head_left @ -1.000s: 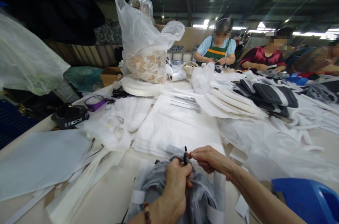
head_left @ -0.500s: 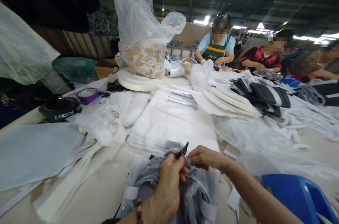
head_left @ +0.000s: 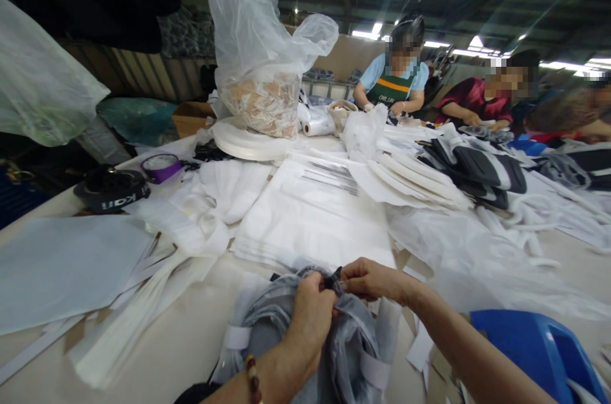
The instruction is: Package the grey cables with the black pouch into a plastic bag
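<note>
In front of me on the table lies a grey bag-like item, with clear film and white bands wrapped around its sides. My left hand is closed at its top edge, pinching a small black strap-like piece. From the right, my right hand closes its fingertips on the other end of that same black piece. The exact kind of the black piece is hidden by my fingers. A stack of white printed plastic bags lies just beyond both hands.
A purple tape roll and a black strap roll lie at left. White sheets and a blue plastic object are on the right. A large plastic bag stands at the back. People work across the table.
My right hand has shifted slightly left and now grips the black piece. That piece, which stuck up from my left fingers, now lies lower between both hands.
</note>
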{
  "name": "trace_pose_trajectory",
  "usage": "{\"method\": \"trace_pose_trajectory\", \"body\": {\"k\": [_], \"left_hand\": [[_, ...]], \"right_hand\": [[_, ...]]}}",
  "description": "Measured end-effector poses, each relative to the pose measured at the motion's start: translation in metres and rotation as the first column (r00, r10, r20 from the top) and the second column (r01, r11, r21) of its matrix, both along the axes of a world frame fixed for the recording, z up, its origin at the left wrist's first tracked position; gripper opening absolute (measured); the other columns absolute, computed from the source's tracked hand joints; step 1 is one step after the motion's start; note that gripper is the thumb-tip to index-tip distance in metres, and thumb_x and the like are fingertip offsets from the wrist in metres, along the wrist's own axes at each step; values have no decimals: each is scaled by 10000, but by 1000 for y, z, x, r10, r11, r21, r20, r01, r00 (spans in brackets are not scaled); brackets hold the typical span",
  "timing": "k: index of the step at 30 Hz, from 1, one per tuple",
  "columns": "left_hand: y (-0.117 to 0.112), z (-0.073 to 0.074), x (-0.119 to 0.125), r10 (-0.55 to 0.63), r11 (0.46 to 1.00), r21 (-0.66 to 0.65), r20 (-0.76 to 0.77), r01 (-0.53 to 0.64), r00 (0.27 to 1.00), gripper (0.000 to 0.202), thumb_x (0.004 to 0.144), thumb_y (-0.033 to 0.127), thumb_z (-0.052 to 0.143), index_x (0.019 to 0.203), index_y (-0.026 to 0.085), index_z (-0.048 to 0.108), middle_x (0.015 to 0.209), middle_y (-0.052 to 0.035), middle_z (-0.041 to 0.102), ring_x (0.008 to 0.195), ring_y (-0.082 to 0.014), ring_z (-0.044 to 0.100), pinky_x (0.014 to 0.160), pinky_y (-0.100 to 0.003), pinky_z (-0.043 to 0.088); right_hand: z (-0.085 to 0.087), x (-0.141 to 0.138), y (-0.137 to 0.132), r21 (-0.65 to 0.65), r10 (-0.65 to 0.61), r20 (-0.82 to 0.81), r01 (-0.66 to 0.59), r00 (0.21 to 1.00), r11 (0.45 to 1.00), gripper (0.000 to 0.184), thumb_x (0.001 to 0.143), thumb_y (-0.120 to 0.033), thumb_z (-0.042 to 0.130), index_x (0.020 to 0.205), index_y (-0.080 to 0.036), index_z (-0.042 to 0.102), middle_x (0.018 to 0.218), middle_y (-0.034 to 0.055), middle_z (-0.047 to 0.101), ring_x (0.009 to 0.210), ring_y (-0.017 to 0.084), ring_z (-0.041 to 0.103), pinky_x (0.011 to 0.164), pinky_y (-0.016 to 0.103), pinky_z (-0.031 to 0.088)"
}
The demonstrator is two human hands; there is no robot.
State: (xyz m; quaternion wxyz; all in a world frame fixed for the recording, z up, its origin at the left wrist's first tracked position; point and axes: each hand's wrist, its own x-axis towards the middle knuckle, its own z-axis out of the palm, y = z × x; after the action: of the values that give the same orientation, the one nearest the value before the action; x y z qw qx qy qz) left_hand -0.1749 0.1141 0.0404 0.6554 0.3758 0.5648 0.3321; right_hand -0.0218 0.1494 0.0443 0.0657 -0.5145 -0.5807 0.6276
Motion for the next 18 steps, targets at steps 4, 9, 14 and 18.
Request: {"method": "trace_pose_trajectory", "body": {"k": [4,9,14,18], "left_hand": [[-1,1,-5,-13,997,80,-100,21,995,136,666,47,511,664,176,553,664,-27,564,669,-190,522,592,-254,359],[-11,8,-15,27,974,225,-184,15,983,280,609,6,572,828,179,603,858,-71,591,914,-248,518,846,-286,351],[-11,22,-20,-107,912,334,-372,240,922,279,681,7,509,897,161,598,861,-83,592,857,-242,539,819,-303,353],[3,25,-23,-94,878,374,-476,298,874,236,650,-15,516,750,190,576,689,-11,545,700,-197,518,710,-278,332]], "right_hand": [[2,3,2,77,21,49,-25,999,997,202,675,-350,568,621,-157,539,487,-57,459,422,56,394,405,183,288],[5,5,2,190,-2,110,-19,994,982,87,671,-245,561,684,-159,570,553,-40,528,457,82,472,435,194,357],[13,0,-4,324,-21,115,-17,993,946,33,694,-173,557,702,-163,588,598,-39,554,537,82,506,502,182,372],[21,-4,-6,402,7,130,-59,991,914,124,693,-112,549,745,-162,650,681,-21,601,575,84,517,552,187,383]]}}
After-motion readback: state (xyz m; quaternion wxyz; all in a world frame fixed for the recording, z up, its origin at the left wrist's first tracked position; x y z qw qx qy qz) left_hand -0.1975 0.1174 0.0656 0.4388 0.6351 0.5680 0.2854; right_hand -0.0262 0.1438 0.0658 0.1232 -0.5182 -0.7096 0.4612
